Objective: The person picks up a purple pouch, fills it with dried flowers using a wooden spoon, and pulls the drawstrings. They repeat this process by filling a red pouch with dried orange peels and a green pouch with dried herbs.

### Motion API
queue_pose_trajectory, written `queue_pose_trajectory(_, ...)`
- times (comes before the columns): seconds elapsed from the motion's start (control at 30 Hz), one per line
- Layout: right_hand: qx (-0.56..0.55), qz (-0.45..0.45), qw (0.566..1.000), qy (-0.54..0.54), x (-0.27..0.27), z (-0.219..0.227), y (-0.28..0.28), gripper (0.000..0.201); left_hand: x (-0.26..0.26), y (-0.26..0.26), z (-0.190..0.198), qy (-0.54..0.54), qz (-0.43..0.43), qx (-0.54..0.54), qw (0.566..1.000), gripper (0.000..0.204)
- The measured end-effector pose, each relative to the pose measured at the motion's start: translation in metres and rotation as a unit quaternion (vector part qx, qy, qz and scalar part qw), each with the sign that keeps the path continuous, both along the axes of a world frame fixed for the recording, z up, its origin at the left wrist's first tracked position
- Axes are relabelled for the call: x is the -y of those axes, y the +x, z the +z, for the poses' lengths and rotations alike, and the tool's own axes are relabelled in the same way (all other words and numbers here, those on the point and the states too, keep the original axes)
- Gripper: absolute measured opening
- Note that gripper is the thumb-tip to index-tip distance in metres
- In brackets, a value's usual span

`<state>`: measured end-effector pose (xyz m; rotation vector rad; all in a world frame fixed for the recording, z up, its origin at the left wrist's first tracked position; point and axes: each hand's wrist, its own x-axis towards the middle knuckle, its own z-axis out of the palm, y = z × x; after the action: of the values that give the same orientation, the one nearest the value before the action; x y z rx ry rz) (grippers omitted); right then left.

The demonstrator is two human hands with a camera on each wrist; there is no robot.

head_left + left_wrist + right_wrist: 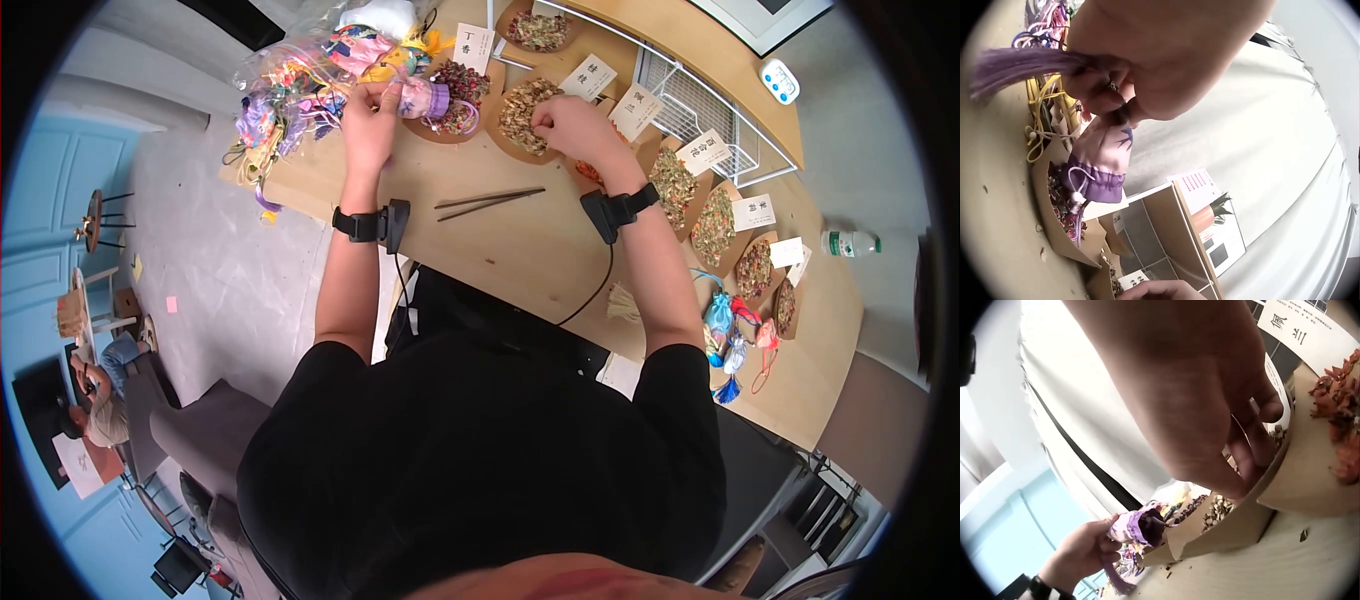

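Note:
My left hand point(370, 130) grips a pink and purple cloth pouch point(420, 98) by its bottom end. In the left wrist view, a purple tassel point(1029, 66) hangs out past the hand, and the pouch point(1102, 149) has a purple rim and a cord with a bead. Its dark mouth point(1152, 526) gapes towards the right wrist camera. My right hand point(587, 132) is over a brown paper tray of tan dried pieces point(520, 115). The right wrist view shows its fingers point(1249, 464) bent together down among the pieces, tips partly hidden by the tray's edge.
More paper trays of dried flowers point(713, 228) with white name cards point(703, 151) curve along the table point(500, 250). Black tweezers point(490, 203) lie before me. Colourful pouches point(290, 95) are heaped at left, others point(718, 315) at right. A wire rack point(680, 97) stands behind.

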<state>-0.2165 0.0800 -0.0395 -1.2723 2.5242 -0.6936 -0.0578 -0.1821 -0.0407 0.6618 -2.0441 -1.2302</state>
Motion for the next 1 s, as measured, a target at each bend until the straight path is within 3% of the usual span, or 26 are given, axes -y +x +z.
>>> queue_pose_trajectory(0.2, -0.05, 0.006, 0.999, 0.017, 0.009, -0.01, 0.0, 0.009, -0.004, 0.002, -0.001, 0.076, -0.034, -0.015, 0.996, 0.022)
queue_pose_trajectory(0.27, -0.048, -0.007, 0.998, 0.027, 0.009, -0.004, 0.0, 0.01, -0.004, 0.006, 0.004, 0.186, -0.053, -0.01, 0.981, 0.024)
queue_pose_trajectory(0.3, -0.029, -0.028, 0.999, 0.006, 0.01, 0.0, 0.0, 0.012, -0.004, 0.008, 0.006, 0.241, -0.063, -0.007, 0.969, 0.025)
queue_pose_trajectory(0.4, 0.036, -0.072, 0.994, -0.069, 0.015, 0.018, -0.003, 0.019, -0.002, 0.008, 0.007, 0.273, -0.075, -0.019, 0.959, 0.021)
queue_pose_trajectory(0.47, 0.097, -0.071, 0.983, -0.139, 0.031, 0.028, -0.003, 0.023, -0.004, 0.011, 0.011, 0.282, -0.074, -0.038, 0.956, 0.02)
queue_pose_trajectory(0.57, 0.088, -0.025, 0.958, -0.272, 0.071, 0.01, -0.001, 0.029, -0.006, 0.012, 0.016, 0.294, -0.076, -0.06, 0.951, 0.021)
queue_pose_trajectory(0.7, 0.095, -0.053, 0.952, -0.286, 0.101, 0.01, 0.023, 0.036, -0.004, 0.014, 0.021, 0.337, -0.087, -0.117, 0.93, 0.021)
queue_pose_trajectory(0.83, 0.361, -0.025, 0.871, -0.332, 0.113, 0.014, 0.041, 0.038, -0.002, 0.017, 0.021, 0.351, -0.097, -0.12, 0.924, 0.022)
queue_pose_trajectory(0.93, 0.328, 0.008, 0.864, -0.382, 0.122, 0.008, 0.05, 0.037, -0.003, 0.015, 0.022, 0.337, -0.108, -0.109, 0.929, 0.022)
queue_pose_trajectory(1.0, 0.402, 0.027, 0.844, -0.355, 0.129, 0.006, 0.047, 0.036, -0.002, 0.012, 0.025, 0.331, -0.11, -0.101, 0.932, 0.021)
